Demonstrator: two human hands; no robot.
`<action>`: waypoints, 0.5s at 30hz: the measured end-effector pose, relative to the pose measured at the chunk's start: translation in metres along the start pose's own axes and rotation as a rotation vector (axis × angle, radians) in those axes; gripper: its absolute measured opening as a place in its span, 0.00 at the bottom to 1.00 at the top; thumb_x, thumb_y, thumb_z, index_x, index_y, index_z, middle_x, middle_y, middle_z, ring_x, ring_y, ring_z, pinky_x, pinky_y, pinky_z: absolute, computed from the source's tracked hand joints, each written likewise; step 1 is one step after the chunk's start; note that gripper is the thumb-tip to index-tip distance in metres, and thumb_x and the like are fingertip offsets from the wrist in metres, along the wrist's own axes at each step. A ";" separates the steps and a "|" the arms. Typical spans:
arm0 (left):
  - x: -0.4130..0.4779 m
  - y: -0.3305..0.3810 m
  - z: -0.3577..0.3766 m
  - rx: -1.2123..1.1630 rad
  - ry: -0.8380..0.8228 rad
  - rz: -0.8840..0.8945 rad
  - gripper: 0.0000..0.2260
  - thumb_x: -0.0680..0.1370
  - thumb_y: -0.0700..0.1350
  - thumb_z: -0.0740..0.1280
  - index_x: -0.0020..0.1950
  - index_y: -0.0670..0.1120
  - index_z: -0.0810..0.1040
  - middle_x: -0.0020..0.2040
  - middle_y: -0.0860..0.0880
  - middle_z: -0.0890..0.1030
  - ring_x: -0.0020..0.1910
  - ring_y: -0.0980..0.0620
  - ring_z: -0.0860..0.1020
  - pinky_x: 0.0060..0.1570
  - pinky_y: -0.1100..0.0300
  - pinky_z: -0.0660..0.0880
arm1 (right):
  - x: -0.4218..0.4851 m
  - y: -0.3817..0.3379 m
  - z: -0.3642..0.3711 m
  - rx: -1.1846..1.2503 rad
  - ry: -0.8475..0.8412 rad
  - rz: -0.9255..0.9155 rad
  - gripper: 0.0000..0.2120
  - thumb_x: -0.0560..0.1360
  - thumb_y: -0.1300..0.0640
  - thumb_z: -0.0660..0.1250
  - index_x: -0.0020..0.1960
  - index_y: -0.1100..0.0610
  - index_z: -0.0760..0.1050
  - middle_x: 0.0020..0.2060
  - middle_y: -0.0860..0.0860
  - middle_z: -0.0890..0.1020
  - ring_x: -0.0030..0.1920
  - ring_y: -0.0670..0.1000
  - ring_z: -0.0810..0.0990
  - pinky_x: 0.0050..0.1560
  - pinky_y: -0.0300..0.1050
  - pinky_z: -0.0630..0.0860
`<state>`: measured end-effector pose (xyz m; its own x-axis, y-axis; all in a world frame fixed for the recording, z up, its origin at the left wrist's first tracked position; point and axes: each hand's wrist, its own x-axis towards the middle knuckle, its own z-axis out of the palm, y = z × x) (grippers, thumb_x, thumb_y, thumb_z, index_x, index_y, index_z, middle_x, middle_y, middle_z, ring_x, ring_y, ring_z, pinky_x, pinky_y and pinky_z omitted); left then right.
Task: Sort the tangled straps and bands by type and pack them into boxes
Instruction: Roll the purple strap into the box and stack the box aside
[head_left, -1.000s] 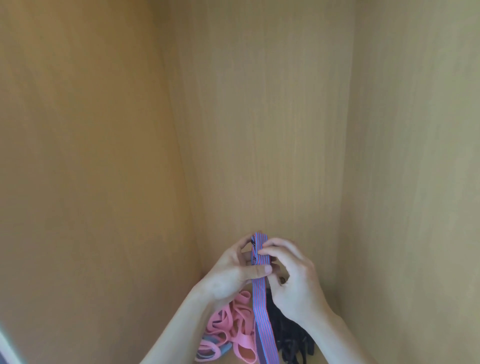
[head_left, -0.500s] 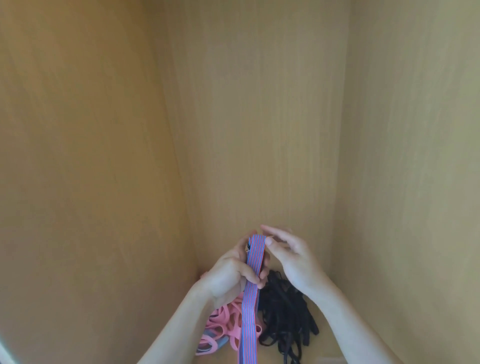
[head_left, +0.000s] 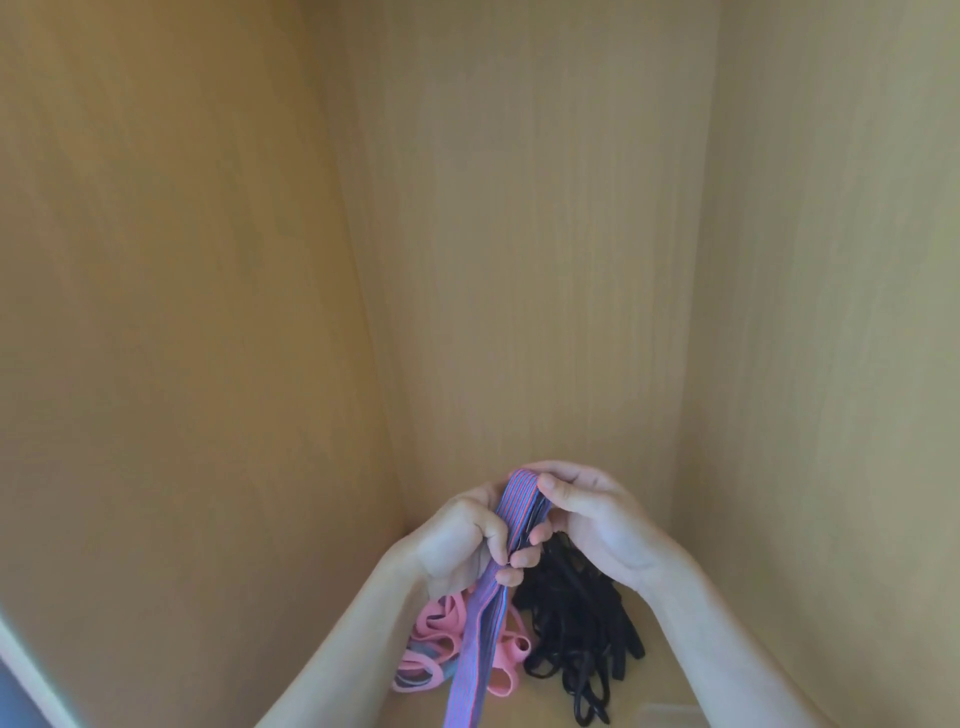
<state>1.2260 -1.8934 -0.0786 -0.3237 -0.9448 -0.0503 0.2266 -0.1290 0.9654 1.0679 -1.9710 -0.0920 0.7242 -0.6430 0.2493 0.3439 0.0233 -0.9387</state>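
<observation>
Wooden walls (head_left: 519, 234) close in on 3 sides. Black straps (head_left: 576, 623) lie in a tangled heap on the floor at the right, just beside a smaller heap of pink bands (head_left: 441, 629) at the left. Over the gap between the 2 heaps a blue-and-red striped strap (head_left: 480, 639) hangs from raised hands. The left hand (head_left: 457, 540) grips it with curled fingers. The right hand (head_left: 592, 519) pinches its top end between thumb and fingers.

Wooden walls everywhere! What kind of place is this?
Probably inside a wooden cupboard or wardrobe: plain wood panels close in on three sides, with pink bands and black straps heaped on its floor.
</observation>
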 end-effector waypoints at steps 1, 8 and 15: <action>0.000 0.000 0.000 0.022 0.019 0.011 0.33 0.59 0.26 0.54 0.62 0.42 0.71 0.40 0.42 0.70 0.32 0.48 0.67 0.29 0.55 0.56 | 0.000 -0.001 0.001 -0.054 0.016 0.002 0.14 0.73 0.53 0.71 0.54 0.59 0.83 0.42 0.58 0.84 0.34 0.53 0.79 0.43 0.46 0.77; 0.003 -0.004 -0.005 0.113 0.132 0.064 0.36 0.65 0.24 0.60 0.73 0.39 0.65 0.40 0.38 0.76 0.38 0.43 0.77 0.41 0.53 0.76 | 0.004 -0.006 0.009 -0.404 0.129 -0.059 0.04 0.78 0.64 0.70 0.52 0.65 0.78 0.39 0.65 0.83 0.35 0.60 0.78 0.42 0.62 0.76; -0.003 -0.021 -0.006 0.072 0.196 -0.008 0.13 0.73 0.35 0.61 0.56 0.35 0.75 0.44 0.39 0.80 0.40 0.43 0.78 0.49 0.49 0.77 | 0.004 -0.004 0.000 -0.505 0.256 -0.166 0.09 0.76 0.65 0.71 0.49 0.52 0.80 0.44 0.53 0.87 0.42 0.48 0.84 0.45 0.38 0.78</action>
<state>1.2277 -1.8898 -0.1005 -0.1387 -0.9852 -0.1003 0.1563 -0.1218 0.9802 1.0692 -1.9730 -0.0868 0.4960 -0.7727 0.3962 0.0676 -0.4205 -0.9048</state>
